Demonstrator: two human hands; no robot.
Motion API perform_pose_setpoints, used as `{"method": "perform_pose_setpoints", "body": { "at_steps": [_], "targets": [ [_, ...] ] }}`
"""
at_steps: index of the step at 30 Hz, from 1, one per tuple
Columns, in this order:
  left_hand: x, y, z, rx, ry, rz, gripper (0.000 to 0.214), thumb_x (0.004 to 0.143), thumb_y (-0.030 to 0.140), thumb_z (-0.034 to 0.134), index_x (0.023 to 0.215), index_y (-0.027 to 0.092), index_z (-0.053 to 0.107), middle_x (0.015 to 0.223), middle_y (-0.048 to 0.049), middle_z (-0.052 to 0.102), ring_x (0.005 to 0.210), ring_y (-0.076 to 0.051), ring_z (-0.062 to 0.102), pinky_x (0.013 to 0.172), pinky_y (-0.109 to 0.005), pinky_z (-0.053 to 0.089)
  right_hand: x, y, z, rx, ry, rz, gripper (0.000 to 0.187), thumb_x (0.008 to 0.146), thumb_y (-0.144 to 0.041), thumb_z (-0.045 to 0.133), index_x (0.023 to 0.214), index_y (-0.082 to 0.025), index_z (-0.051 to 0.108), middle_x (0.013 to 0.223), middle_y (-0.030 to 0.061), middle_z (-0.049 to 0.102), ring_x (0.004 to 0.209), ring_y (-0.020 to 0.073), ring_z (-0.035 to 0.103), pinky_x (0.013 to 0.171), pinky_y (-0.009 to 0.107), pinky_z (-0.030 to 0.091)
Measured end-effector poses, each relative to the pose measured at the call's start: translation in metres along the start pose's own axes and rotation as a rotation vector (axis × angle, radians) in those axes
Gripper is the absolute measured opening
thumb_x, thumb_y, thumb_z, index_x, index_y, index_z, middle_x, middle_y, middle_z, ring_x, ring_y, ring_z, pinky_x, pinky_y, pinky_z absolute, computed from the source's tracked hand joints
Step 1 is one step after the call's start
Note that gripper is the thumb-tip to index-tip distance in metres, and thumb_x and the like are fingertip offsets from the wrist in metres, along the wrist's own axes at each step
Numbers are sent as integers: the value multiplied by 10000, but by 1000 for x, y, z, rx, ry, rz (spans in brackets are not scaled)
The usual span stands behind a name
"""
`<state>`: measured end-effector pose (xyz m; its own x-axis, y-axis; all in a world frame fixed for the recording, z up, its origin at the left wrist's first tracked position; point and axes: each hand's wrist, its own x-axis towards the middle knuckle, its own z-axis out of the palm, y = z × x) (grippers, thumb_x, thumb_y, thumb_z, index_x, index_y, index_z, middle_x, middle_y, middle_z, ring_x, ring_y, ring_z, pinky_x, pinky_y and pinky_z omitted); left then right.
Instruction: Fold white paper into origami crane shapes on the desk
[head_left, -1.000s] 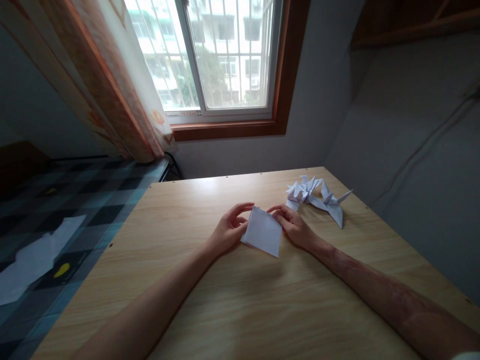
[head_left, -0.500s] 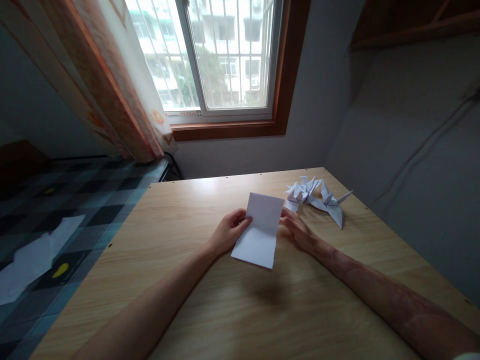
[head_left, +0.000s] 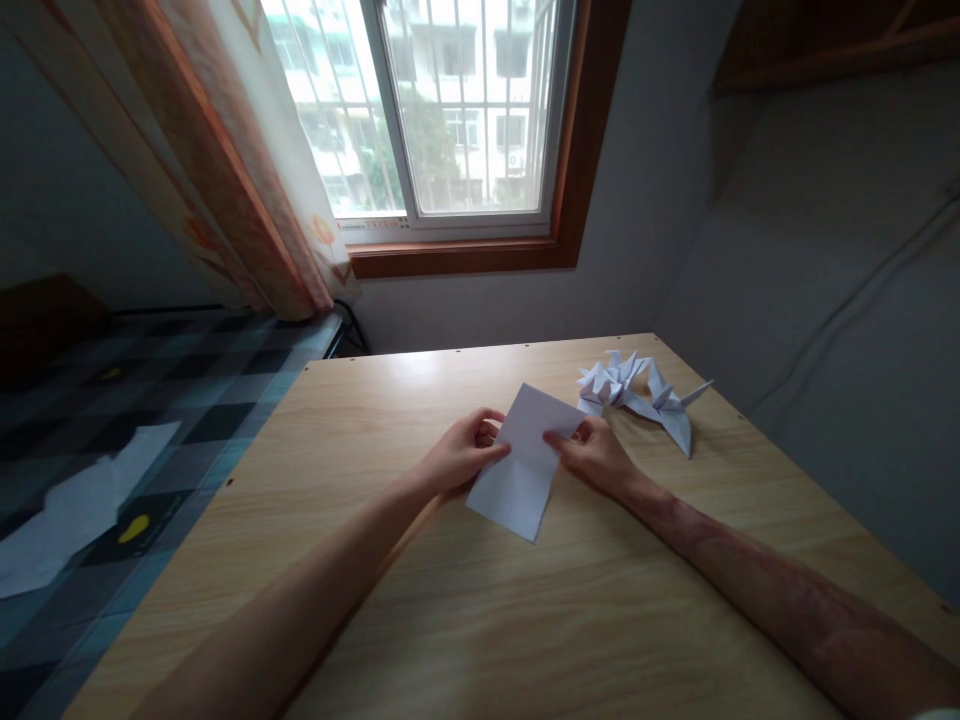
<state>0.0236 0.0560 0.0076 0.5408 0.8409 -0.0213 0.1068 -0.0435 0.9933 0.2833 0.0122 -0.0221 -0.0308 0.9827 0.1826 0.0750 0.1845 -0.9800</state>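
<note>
Head view. A white sheet of paper point(head_left: 521, 475) is held at the centre of the frame, above a pale wood-grained table point(head_left: 525, 620). The sheet is tilted in the picture, its upper end leaning toward the right and its lower corner pointing toward the bottom edge; whether that corner is in contact with the tabletop cannot be told. The left edge of the sheet is gripped by the left hand point(head_left: 466, 450), with the thumb laid on the upper face and the other fingers curled at the edge and partly hidden. The upper right part is pinched by the right hand point(head_left: 596, 452), the thumb pressed on the upper face and the fingers largely concealed. The two hands are set apart, with the sheet spanning the gap between them.

Just beyond the right hand, right of centre, a cluster of folded paper figures point(head_left: 611, 382) is seen on the table; the number in it cannot be made out. At its right a winged paper figure point(head_left: 666, 405) is placed, with one point directed toward the upper right.

At the left of the frame, a bed point(head_left: 277, 355) is covered in a dark checked pattern, on which white papers point(head_left: 82, 510) are spread. A patterned curtain point(head_left: 247, 170) is hung at the upper left, beside a barred window point(head_left: 480, 120) bordered by a brown wooden frame point(head_left: 465, 261). A wooden shelf point(head_left: 840, 70) is mounted at the upper right.
</note>
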Motion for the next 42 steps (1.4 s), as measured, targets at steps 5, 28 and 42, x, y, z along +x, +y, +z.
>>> {"method": "perform_pose_setpoints", "body": {
  "at_steps": [5,28,42],
  "targets": [
    [-4,20,-22,225,-155,-46,387,807,353,838,1130,171,727,789,2,688,686,-142,630,586,-231,433,-1,-2,2,-81,25,-69,392,836,-501,879,1069,-196,796,1018,97,823,876,270,752,743,371,629],
    [-9,0,-8,953,-62,560,220,1035,399,696,1162,267,819,1218,-84,801,1078,-254,737,996,-394,574,-5,-13,-1,-765,-213,-498,367,1049,-146,560,1348,-256,742,1370,103,758,1246,305,676,1102,498,508],
    [-5,-6,-16,1052,73,540,217,1063,291,585,1121,214,779,1165,-105,785,1055,-263,703,1017,-440,549,-12,-20,-3,-793,-531,-589,722,1046,-19,453,1697,-332,418,1658,61,563,1539,219,541,1324,522,389]
  ]
}}
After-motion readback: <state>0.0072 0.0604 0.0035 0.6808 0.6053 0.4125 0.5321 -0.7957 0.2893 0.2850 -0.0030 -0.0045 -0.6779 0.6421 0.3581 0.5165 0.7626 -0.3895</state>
